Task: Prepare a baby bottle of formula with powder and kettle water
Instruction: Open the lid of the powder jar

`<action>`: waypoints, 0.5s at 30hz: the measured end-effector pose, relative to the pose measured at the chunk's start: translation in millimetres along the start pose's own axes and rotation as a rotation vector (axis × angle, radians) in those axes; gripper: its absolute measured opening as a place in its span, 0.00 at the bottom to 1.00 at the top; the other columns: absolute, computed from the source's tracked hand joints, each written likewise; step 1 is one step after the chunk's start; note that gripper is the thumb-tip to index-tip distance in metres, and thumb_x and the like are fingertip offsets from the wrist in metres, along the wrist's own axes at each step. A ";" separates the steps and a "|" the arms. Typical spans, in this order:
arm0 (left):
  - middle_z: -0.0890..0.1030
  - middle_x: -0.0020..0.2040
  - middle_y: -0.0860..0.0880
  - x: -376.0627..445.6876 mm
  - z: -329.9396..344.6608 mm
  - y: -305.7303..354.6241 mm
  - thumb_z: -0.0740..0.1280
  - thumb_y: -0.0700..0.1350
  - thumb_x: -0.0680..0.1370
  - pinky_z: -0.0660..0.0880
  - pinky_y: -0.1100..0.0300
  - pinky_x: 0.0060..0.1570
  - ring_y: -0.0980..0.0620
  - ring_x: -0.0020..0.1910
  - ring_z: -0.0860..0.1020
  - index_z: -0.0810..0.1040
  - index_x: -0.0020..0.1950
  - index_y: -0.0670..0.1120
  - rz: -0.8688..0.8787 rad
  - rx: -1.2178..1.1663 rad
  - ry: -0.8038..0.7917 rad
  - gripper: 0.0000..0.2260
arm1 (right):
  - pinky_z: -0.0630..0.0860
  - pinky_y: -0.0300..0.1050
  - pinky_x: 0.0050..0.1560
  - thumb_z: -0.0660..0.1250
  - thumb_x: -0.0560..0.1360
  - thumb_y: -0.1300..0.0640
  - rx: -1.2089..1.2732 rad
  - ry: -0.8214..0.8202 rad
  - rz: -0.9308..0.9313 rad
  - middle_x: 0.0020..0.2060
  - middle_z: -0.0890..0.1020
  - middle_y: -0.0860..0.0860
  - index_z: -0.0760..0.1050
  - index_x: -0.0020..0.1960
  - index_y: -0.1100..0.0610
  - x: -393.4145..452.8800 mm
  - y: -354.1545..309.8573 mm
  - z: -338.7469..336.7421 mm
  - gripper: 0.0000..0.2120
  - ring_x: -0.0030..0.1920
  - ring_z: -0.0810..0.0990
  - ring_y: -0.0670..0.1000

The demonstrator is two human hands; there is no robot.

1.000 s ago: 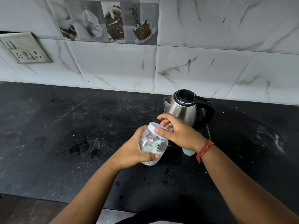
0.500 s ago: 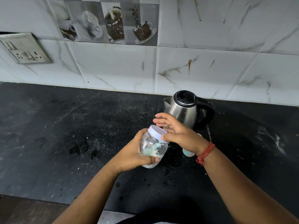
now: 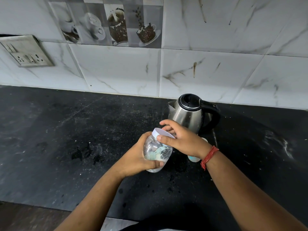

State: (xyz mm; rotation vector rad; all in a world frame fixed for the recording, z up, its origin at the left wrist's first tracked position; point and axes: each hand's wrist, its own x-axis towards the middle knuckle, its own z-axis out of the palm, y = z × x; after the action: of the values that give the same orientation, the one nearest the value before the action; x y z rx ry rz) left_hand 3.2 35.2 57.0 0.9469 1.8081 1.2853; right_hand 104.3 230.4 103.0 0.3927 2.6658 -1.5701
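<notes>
My left hand (image 3: 139, 158) grips a clear plastic jar (image 3: 156, 151) from its left side, tilted above the black counter (image 3: 66, 139). Inside the jar I see white powder and a pale green scoop. My right hand (image 3: 180, 139) curls over the jar's white lid (image 3: 160, 132), thumb on the front rim and fingers behind it. A steel kettle (image 3: 188, 114) with a black lid and handle stands just behind my hands. The baby bottle (image 3: 193, 158) peeks out under my right wrist, mostly hidden; only a white and pale blue part shows.
A marble-tiled wall (image 3: 216, 69) runs along the back of the counter. A socket plate (image 3: 26, 53) is fixed to the wall at the far left. The counter's front edge (image 3: 50, 207) lies near my body at the lower left.
My right hand has shifted its hold around the lid, fingers lifting off and closing back on the rim. The jar stays in my left hand at about the same spot.
</notes>
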 end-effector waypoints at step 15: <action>0.64 0.71 0.59 -2.1 -4.9 -38.9 0.81 0.60 0.62 0.68 0.70 0.67 0.67 0.70 0.67 0.61 0.73 0.65 0.023 0.023 0.314 0.45 | 0.78 0.53 0.65 0.70 0.67 0.36 0.147 0.348 0.032 0.63 0.72 0.45 0.73 0.66 0.35 4.2 30.1 20.0 0.28 0.63 0.78 0.49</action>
State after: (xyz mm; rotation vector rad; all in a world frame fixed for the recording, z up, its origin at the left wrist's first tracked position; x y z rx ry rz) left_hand -6.1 22.1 21.3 0.8144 2.0571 1.4967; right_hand 104.9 227.9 66.7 0.7763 2.7699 -1.8454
